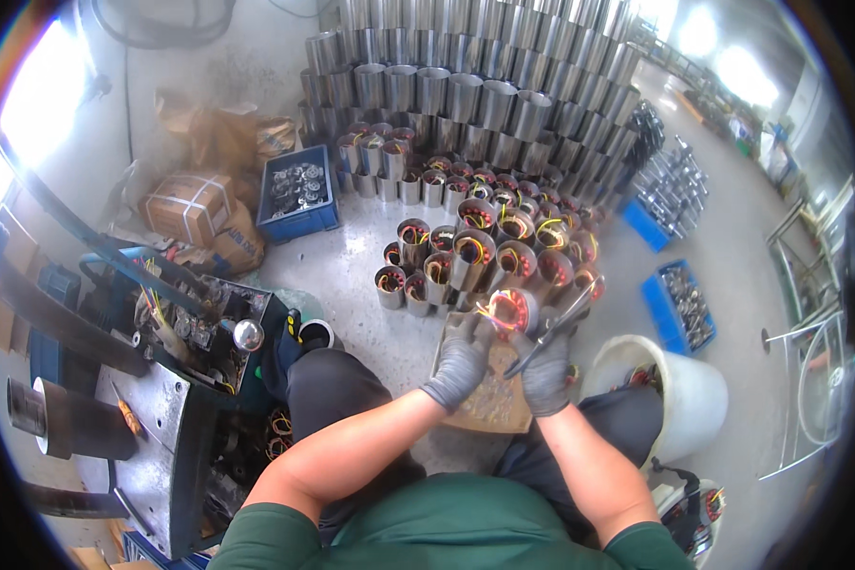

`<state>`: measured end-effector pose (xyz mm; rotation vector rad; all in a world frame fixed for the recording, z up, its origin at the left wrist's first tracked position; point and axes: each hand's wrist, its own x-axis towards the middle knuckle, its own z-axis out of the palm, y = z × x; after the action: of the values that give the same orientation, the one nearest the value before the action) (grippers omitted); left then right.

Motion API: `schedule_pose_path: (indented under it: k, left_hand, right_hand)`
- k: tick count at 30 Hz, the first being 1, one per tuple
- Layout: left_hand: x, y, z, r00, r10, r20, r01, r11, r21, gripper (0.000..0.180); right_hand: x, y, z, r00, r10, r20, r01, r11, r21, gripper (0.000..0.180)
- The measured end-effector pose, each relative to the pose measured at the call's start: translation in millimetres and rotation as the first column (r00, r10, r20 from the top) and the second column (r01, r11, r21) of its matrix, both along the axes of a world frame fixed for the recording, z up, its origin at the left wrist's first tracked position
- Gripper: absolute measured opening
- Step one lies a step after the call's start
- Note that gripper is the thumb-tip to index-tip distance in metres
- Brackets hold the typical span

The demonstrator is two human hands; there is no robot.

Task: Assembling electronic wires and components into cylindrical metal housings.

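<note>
— Holding a wound motor stator (509, 310) just above the lap, a seated worker steadies the steel cylinder with the gloved left hand (461, 361), fingers wrapped about its near side. What is the other hand doing?

— The gloved right hand (546, 372) is closed round the handles of a pair of pliers (553, 328), whose tips reach toward the stator's open end; whether the tips are closed on a wire is too small to tell.

— How does the stator look?

— Short, shiny metal shell, open face turned up toward the camera, copper-red windings ringed inside, with yellow and red leads poking out.

— What could go wrong?

— Probably a slip: the tool tips sit close to the windings, so a jerk might nick the insulation or tear a lead. The cylinder is held on one side only and could roll out of the glove.

— And around them?

— A flat cardboard piece (489, 399) lies on the knees under the hands. Just beyond stand rows of similar wound stators (475, 252), then stacked empty steel shells (465, 95). A white bucket (679, 394) stands at the right, blue crates (299, 195) farther off, a dark machine (176, 380) at the left.
</note>
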<state>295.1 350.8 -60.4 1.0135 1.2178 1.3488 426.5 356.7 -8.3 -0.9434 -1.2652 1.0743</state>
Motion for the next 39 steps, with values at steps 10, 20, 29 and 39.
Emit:
schedule_pose_path:
  k: [10, 20, 29, 39]
  left_hand:
    - [6.3, -8.4, 28.7, 0.880, 0.238, -0.410, -0.091, 0.934, 0.346, 0.034]
    - [-10.0, -4.2, 35.1, 0.866, -0.142, 0.480, 0.251, 0.953, -0.171, 0.026]
    - [-18.2, 0.5, 14.6, 0.878, -0.024, 0.477, 0.112, 0.981, -0.156, 0.022]
    - [-30.8, -6.2, 16.0, 0.854, -0.071, 0.515, 0.243, 0.930, -0.276, 0.019]
  right_hand:
    - [2.8, 6.2, -17.3, 0.997, -0.067, -0.041, 0.065, 0.996, -0.059, 0.051]
    - [-0.9, -5.5, -39.0, 0.972, -0.037, -0.232, -0.042, 0.945, -0.324, 0.046]
    - [-13.3, -25.7, -31.2, 0.910, 0.089, -0.406, -0.236, 0.915, -0.328, 0.056]
    - [9.5, -30.6, -51.0, 0.936, 0.314, 0.157, -0.164, 0.787, -0.595, 0.032]
